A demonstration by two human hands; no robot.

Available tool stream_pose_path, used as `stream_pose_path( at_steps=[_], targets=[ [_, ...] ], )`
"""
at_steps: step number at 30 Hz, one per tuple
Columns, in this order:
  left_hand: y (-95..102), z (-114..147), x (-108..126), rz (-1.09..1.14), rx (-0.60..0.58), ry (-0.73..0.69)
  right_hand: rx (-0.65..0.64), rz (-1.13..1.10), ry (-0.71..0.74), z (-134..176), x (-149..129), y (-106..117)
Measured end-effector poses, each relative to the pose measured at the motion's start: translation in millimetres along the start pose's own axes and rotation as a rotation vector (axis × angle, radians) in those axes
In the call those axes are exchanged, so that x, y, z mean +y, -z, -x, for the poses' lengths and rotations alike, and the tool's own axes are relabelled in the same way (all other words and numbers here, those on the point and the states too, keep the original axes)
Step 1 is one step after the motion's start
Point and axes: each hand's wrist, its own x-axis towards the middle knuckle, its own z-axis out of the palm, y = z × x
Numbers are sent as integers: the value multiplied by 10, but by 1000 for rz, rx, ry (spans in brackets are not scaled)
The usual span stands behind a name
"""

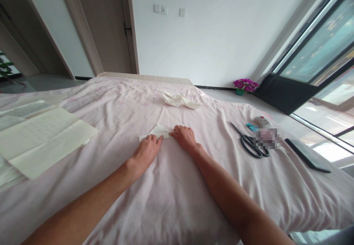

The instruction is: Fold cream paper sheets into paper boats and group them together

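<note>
A small piece of folded cream paper (159, 129) lies on the pink cloth, its peak pointing away from me. My left hand (148, 147) has its fingers closed on the paper's left part, the thumb along the near edge. At the right corner, the fingers of my right hand (184, 135) are curled and pinch the paper. Both hands partly cover its lower edge. Just beyond them rests a folded paper boat (179, 101), with pointed ends.
Sheets of paper (47, 138) are stacked at left. Black-handled scissors (249, 145) lie at right, by a blurred patch, a small white box (262, 121) and a dark flat device (306, 156). A creased cloth (116, 208) covers the surface. Purple flowers (245, 85) stand by the wall.
</note>
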Motion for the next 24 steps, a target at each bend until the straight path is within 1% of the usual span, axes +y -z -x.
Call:
stream_pose_path(
  at_steps=[4,8,11,14,16,18,24],
  targets=[
    [38,15,10,28,13,12,2,-19,-16,10,1,10],
    [20,17,-14,79,38,10,21,-16,-50,30,-7,-7],
    [-6,2,-24,75,30,3,109,0,-58,75,-59,-46],
    [-19,-19,-14,53,21,-15,188,-19,-2,129,-141,-99],
    [-19,-27,1,55,19,-7,181,-33,17,145,-184,-128],
    [-16,-23,18,70,21,17,148,-36,7,142,-200,-146],
    [-31,68,-4,97,43,58,88,-44,-46,111,-122,-146]
  ],
)
